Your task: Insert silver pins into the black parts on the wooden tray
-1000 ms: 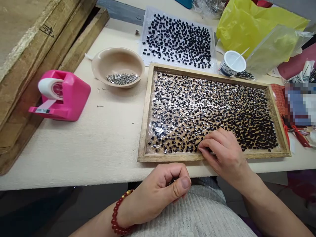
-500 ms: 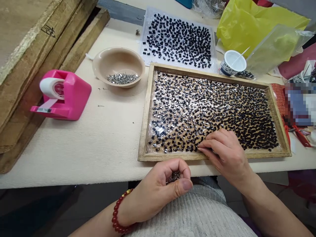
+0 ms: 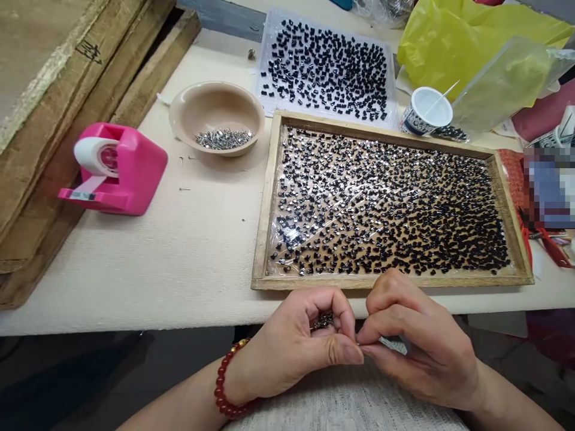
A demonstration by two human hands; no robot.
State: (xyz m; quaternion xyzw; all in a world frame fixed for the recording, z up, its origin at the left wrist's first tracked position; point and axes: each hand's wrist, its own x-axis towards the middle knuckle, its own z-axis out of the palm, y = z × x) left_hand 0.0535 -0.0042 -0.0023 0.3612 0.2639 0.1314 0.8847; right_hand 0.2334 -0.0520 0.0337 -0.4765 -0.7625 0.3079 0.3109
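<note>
There is one wooden-framed tray (image 3: 314, 283), one bowl (image 3: 215, 111), one tape dispenser (image 3: 141, 170) and one bracelet (image 3: 220, 383).

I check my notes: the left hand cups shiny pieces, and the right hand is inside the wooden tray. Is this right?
No: the right hand is outside the wooden tray, at the fingertips of the left hand, as the head view shows.

The table (image 3: 135, 269) is bright. White glare shines on the tray (image 3: 314, 282), between its eight and nine o'clock. A soft shadow sits under the bowl (image 3: 215, 108) at eleven o'clock. Eight o'clock looks dark. Blocky squares (image 3: 550, 185) hide three o'clock.
</note>
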